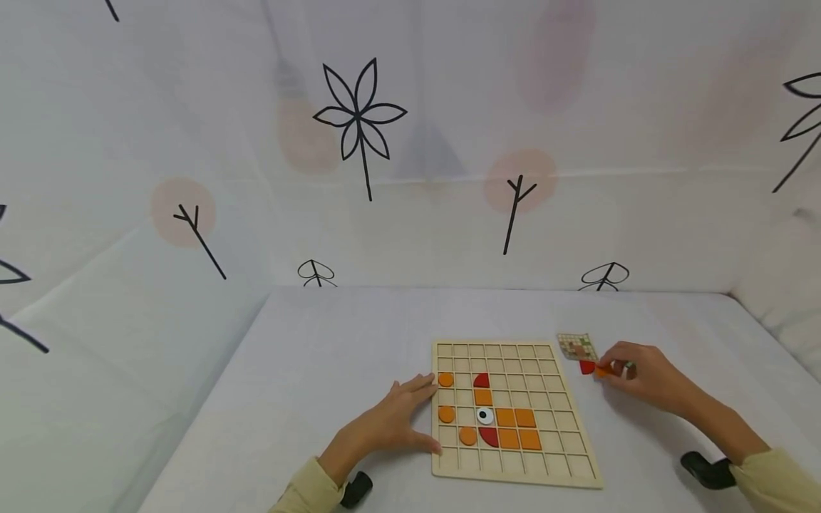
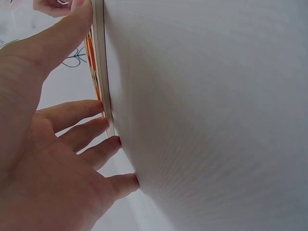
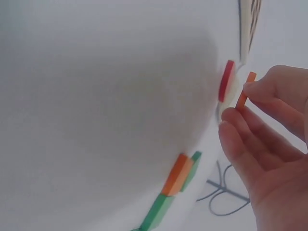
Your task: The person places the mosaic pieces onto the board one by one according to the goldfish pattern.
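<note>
A pale wooden grid board (image 1: 513, 467) lies flat on the table, with orange squares, orange circles (image 1: 468, 435), red quarter-rounds (image 1: 482, 380) and a white eye disc (image 1: 485, 416) in its cells. Along the board's left edge rests my left hand (image 1: 394, 419), thumb and fingers spread; its fingertips meet the rim in the left wrist view. To the right of the board, my right hand (image 1: 641, 374) pinches an orange tile (image 3: 245, 90) between thumb and fingers. That tile shows mostly edge-on in the right wrist view. Just left of it lies a red piece (image 1: 586, 367).
A small patterned card (image 1: 576, 346) lies beside the board's upper right corner. Green pieces (image 3: 156, 212) and an orange piece (image 3: 176, 174) lie on the table below the right hand in the right wrist view. A white printed cloth (image 1: 423, 235) hangs behind the table.
</note>
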The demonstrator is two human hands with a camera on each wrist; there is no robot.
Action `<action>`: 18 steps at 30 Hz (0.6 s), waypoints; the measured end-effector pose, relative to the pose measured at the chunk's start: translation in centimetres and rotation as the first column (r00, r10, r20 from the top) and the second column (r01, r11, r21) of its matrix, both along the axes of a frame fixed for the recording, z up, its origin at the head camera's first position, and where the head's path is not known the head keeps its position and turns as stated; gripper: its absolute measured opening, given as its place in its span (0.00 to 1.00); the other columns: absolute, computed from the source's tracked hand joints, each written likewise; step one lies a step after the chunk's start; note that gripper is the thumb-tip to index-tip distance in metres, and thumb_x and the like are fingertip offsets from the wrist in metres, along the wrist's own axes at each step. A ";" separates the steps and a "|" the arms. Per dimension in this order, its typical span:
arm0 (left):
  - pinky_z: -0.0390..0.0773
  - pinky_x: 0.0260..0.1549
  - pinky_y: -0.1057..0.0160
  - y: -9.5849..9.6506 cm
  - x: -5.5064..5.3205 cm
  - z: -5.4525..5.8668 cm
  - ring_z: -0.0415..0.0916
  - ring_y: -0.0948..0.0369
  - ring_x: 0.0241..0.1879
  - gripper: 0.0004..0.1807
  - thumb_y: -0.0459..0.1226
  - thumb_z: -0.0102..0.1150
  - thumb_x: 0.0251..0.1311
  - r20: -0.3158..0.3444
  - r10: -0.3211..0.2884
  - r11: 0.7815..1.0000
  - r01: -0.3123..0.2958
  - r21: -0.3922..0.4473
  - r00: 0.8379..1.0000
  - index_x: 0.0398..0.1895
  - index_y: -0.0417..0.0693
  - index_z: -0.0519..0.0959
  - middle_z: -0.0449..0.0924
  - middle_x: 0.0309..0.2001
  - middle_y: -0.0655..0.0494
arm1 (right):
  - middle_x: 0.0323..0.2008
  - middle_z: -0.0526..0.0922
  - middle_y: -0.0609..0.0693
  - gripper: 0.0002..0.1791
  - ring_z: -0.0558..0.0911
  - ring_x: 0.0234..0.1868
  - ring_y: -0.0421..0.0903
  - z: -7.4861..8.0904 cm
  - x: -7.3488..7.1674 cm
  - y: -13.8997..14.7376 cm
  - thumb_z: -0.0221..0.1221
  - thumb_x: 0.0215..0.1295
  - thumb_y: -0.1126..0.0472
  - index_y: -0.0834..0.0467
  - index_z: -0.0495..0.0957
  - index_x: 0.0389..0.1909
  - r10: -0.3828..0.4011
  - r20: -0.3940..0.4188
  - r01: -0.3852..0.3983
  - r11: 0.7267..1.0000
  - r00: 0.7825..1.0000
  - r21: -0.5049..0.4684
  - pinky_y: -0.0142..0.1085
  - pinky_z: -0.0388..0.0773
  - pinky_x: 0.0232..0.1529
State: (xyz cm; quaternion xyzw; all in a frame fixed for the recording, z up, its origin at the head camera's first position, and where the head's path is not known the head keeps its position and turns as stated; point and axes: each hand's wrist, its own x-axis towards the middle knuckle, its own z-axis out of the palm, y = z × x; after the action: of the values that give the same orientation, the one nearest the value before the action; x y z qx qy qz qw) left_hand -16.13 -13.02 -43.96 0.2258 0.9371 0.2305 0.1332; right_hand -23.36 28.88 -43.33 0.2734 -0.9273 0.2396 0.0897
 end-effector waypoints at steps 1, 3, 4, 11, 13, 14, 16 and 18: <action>0.48 0.67 0.43 0.0 0.0 0.0 0.47 0.57 0.72 0.53 0.61 0.69 0.40 -0.001 -0.001 1.000 0.001 0.001 1.000 0.69 0.48 0.63 0.53 0.72 0.57 | 0.29 0.77 0.42 0.11 0.70 0.26 0.35 0.2 0.1 -0.2 0.68 0.44 0.73 0.58 0.82 0.30 0.013 -0.002 -0.013 1.000 1.000 -0.003 0.28 0.73 0.22; 0.49 0.67 0.43 0.0 0.0 0.0 0.47 0.57 0.72 0.53 0.61 0.69 0.40 -0.004 -0.003 1.000 0.003 0.000 1.000 0.69 0.48 0.63 0.53 0.72 0.57 | 0.29 0.76 0.42 0.11 0.70 0.27 0.35 0.5 0.2 -0.7 0.68 0.45 0.73 0.59 0.82 0.31 0.033 0.007 -0.033 0.999 0.999 -0.008 0.28 0.74 0.22; 0.49 0.66 0.43 0.0 0.0 0.0 0.48 0.57 0.72 0.52 0.61 0.69 0.40 -0.005 -0.003 1.000 0.003 0.000 1.000 0.69 0.48 0.63 0.53 0.72 0.57 | 0.29 0.76 0.42 0.11 0.70 0.27 0.35 0.6 0.3 -1.0 0.68 0.45 0.73 0.59 0.82 0.31 0.047 0.013 -0.047 0.999 0.999 -0.013 0.28 0.75 0.22; 0.49 0.66 0.42 -0.1 0.0 0.1 0.48 0.57 0.72 0.52 0.60 0.70 0.40 -0.008 0.001 1.000 -0.001 -0.001 1.000 0.69 0.48 0.63 0.54 0.72 0.57 | 0.32 0.78 0.45 0.11 0.71 0.28 0.35 1.2 0.7 -3.0 0.67 0.47 0.73 0.61 0.83 0.33 0.125 0.051 -0.122 0.992 0.991 -0.043 0.28 0.76 0.23; 0.49 0.66 0.43 0.0 0.0 0.2 0.48 0.57 0.72 0.52 0.60 0.70 0.39 -0.007 0.004 1.000 -0.004 -0.001 1.000 0.69 0.48 0.64 0.54 0.72 0.57 | 0.33 0.78 0.45 0.10 0.71 0.29 0.35 1.3 0.9 -3.5 0.67 0.48 0.72 0.61 0.83 0.34 0.132 0.067 -0.129 0.991 0.989 -0.044 0.28 0.76 0.24; 0.49 0.66 0.43 0.0 0.0 0.1 0.48 0.57 0.72 0.52 0.60 0.70 0.40 -0.005 0.005 1.000 -0.005 -0.001 1.000 0.69 0.48 0.64 0.54 0.72 0.57 | 0.33 0.78 0.45 0.10 0.71 0.28 0.35 1.3 0.9 -3.8 0.66 0.49 0.72 0.60 0.82 0.34 0.135 0.075 -0.132 0.990 0.988 -0.042 0.28 0.76 0.24; 0.49 0.66 0.42 0.0 0.0 0.1 0.48 0.57 0.72 0.52 0.60 0.70 0.40 -0.004 0.004 1.000 -0.004 0.002 1.000 0.69 0.48 0.64 0.54 0.72 0.57 | 0.31 0.77 0.42 0.10 0.72 0.28 0.35 1.4 1.1 -4.3 0.66 0.49 0.71 0.59 0.82 0.34 0.142 0.083 -0.139 0.989 0.986 -0.043 0.28 0.76 0.24; 0.49 0.66 0.42 0.0 0.0 0.1 0.48 0.57 0.72 0.52 0.59 0.71 0.40 -0.006 0.001 1.000 -0.001 0.006 1.000 0.69 0.47 0.64 0.55 0.72 0.56 | 0.31 0.77 0.41 0.10 0.72 0.28 0.35 1.4 1.2 -4.8 0.66 0.50 0.71 0.58 0.82 0.34 0.151 0.094 -0.147 0.988 0.984 -0.049 0.28 0.77 0.25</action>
State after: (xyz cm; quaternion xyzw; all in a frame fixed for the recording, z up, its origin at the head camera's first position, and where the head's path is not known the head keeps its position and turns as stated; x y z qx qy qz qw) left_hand -16.16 -13.02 -43.88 0.2265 0.9369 0.2327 0.1295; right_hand -22.11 24.07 -41.94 0.3283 -0.9022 0.2779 0.0319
